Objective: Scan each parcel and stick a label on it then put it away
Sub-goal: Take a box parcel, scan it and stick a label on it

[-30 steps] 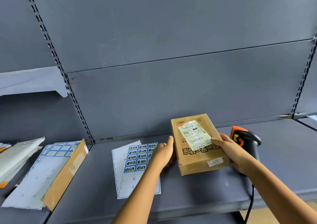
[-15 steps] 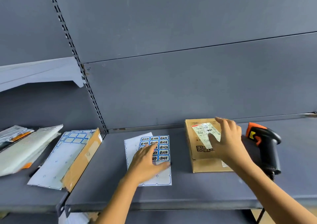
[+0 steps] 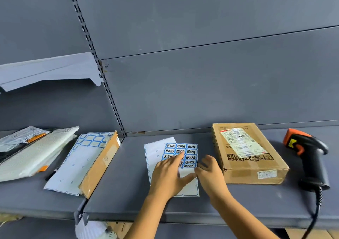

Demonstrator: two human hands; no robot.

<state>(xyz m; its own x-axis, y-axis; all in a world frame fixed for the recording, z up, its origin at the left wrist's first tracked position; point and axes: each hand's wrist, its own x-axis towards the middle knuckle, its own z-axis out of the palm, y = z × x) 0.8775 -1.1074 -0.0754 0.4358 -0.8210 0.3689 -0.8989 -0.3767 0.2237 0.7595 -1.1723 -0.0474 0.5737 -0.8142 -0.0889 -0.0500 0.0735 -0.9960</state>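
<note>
I see my left hand lying flat on the label sheet, fingers straight, the forefinger tip on one of the blue-framed labels. My right hand sits at the sheet's right edge with its fingers bent toward it; I cannot tell whether they pinch a label. The parcel, a flat cardboard box with a white shipping slip on top, lies on the grey shelf just right of the sheet. The scanner rests further right.

Left hand flat; right hand unclear.
</note>
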